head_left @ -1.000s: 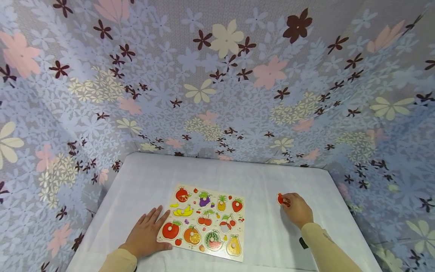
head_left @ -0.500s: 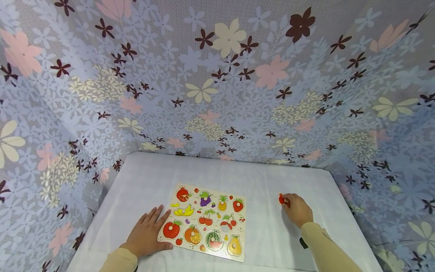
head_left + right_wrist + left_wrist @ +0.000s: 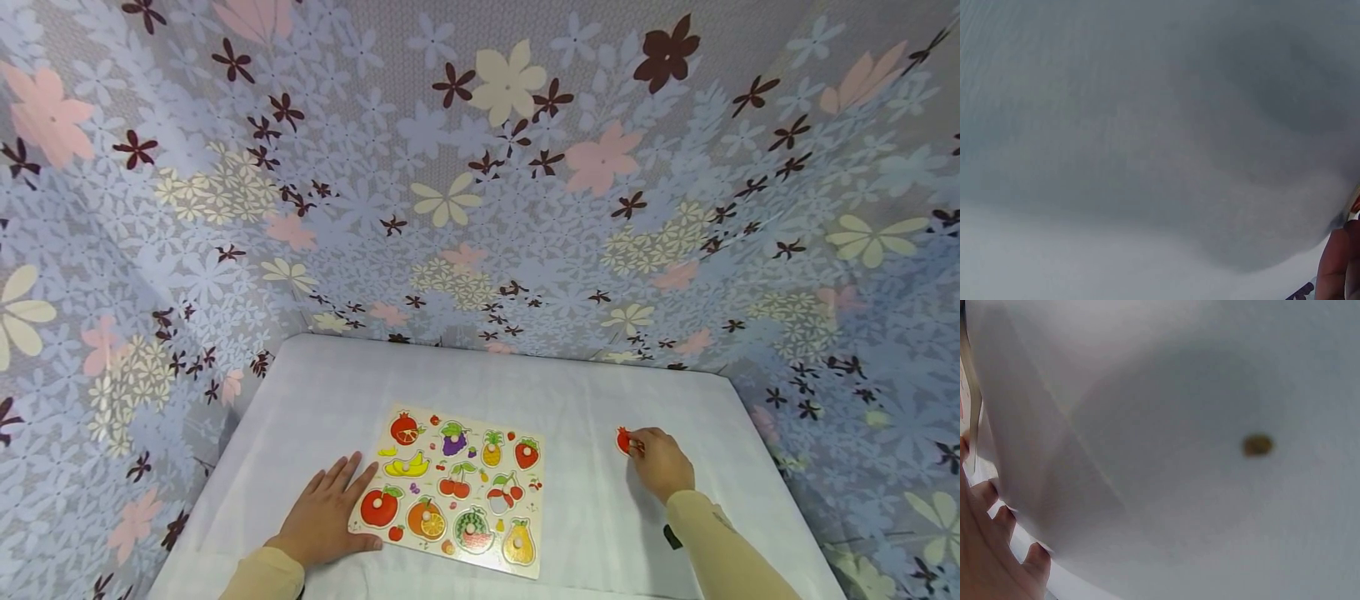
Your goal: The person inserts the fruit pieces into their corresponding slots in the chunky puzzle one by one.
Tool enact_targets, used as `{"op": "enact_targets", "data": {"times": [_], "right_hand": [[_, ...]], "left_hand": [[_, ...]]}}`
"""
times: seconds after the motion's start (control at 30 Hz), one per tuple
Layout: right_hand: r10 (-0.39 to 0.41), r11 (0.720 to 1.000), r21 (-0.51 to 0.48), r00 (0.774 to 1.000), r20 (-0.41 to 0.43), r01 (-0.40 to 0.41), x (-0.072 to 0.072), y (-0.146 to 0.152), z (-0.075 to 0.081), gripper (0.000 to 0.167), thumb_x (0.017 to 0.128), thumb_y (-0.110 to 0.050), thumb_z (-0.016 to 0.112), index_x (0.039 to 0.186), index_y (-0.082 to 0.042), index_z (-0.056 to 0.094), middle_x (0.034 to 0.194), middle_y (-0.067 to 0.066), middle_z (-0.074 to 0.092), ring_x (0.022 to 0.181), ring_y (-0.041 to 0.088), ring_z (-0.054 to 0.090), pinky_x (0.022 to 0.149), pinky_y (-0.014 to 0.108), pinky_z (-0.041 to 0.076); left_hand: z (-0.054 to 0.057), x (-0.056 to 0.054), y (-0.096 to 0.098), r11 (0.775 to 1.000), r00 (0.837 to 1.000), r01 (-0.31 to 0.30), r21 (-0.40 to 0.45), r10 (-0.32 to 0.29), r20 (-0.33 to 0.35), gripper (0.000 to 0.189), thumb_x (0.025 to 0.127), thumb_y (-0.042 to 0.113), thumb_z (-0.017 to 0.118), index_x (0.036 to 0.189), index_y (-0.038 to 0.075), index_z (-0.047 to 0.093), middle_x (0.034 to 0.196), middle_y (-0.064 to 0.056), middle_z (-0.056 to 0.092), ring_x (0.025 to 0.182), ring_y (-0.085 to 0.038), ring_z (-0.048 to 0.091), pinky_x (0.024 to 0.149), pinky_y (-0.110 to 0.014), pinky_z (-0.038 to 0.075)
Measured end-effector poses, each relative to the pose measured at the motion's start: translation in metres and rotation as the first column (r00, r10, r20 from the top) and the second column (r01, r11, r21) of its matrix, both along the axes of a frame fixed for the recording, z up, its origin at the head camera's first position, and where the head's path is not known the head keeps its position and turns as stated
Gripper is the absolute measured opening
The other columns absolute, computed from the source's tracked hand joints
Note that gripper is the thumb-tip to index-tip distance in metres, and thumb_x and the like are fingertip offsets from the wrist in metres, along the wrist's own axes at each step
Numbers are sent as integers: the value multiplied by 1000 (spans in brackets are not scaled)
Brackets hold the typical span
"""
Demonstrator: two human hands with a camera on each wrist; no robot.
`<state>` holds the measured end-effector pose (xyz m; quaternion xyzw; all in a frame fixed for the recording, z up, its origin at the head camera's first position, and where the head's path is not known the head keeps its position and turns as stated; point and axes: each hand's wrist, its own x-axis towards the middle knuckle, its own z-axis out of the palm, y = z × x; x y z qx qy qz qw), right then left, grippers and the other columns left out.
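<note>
My right hand (image 3: 662, 467) pinches a red pomegranate puzzle piece (image 3: 622, 440) low over or on the white cloth, right of the board; the fingers cover its right part, and contact with the cloth is unclear. In the right wrist view only fingertips (image 3: 1335, 262) and the piece's edge (image 3: 1354, 205) show at the lower right. A wooden fruit peg puzzle board (image 3: 480, 575) lies flat mid-table, its top-left pomegranate place (image 3: 403, 429) showing no knob. My left hand (image 3: 322, 512) rests spread at the board's left edge, thumb by its lower-left corner; the left wrist view shows some fingers (image 3: 1004, 522).
White cloth (image 3: 465, 375) covers the table. Flowered fabric (image 3: 480, 250) hangs behind and at both sides. Apple, orange, watermelon, pear and other knobbed pieces sit in the board. A small blurred brown spot (image 3: 1257, 445) shows in the left wrist view.
The right hand has shifted very slightly to the right, and its fingers now cover more of the pomegranate piece. The left hand stays put; the whole head view drifts a little.
</note>
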<state>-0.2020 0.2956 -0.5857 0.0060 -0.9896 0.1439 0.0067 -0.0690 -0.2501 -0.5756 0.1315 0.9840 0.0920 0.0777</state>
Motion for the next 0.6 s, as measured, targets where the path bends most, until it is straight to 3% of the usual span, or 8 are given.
{"op": "enact_targets", "data": {"times": [0.3,0.6], "right_hand": [[-53,999,11,999,-12,53,1,-2,-1,24,92,-10,71,114,-2,71,120,20,61,105,39,58,84,59,52],[-37,999,29,999,-28,38,0,-4,0,19,91,-9,72,108,0,72,111,18,66,93,37,64,81,55,53]], "left_hand": [[-5,-1,-1,1000,1000,-2,-10,2,-13,115,67,86,62,156,18,36,161,-14,27,145,-36,27,114,-58,24],[-6,-1,-2,1000,1000,3,0,-3,-22,115,68,86,62,156,18,36,161,-14,27,145,-36,27,114,-59,25]]}}
